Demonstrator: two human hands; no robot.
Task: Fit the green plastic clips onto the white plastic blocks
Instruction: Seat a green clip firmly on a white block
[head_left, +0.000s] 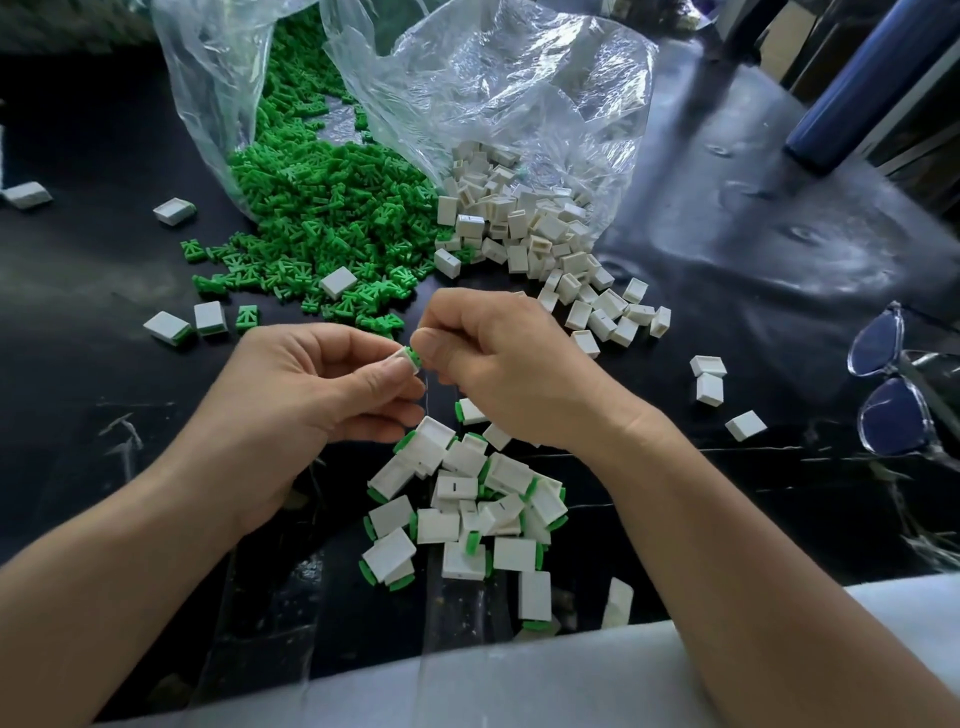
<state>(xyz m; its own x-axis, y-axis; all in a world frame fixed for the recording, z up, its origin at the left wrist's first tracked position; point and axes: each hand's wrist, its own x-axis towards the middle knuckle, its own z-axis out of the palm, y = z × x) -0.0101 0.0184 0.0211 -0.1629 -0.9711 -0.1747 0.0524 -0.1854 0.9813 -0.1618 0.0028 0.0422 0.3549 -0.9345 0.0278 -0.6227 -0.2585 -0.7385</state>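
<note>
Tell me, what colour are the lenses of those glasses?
The glasses have blue-tinted lenses, seen in the head view.

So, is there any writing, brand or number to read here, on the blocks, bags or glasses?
None: no word, brand or number is readable anywhere.
Some white blocks carry a short dark dash, a mark, not a letter.
The green clips, plastic bags and glasses show no print.

Left hand (311, 389) pinches a white block (402, 358); right hand (498, 364) presses a green clip (414, 356) against it.
</note>
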